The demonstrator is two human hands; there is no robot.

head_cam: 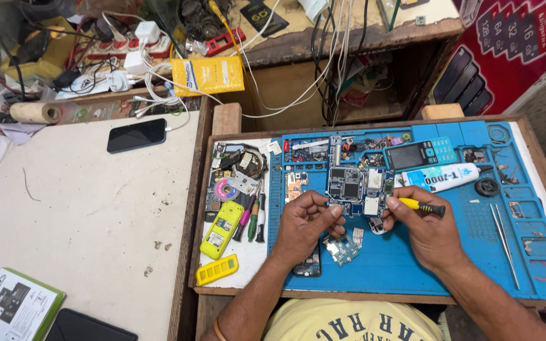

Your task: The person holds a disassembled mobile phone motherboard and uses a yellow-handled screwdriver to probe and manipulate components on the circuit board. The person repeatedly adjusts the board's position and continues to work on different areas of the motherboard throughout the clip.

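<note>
My left hand (pixel 303 227) pinches the lower left edge of a blue phone circuit board (pixel 356 188) held just above the blue work mat (pixel 412 265). My right hand (pixel 423 228) grips a small screwdriver with a yellow and black handle (pixel 421 206), its tip pointing at the board's right edge. Under my hands lie a smaller blue board (pixel 345 247) and a dark phone body (pixel 308 265), partly hidden by my left wrist.
On the mat: a teal keypad phone (pixel 421 153), a white glue tube (pixel 443 178), tweezers (pixel 503 237), a black round part (pixel 487 187). Left of it: a yellow phone (pixel 222 229), yellow casing (pixel 217 269), screwdrivers (pixel 253 218). A black smartphone (pixel 136 135) lies on the white table.
</note>
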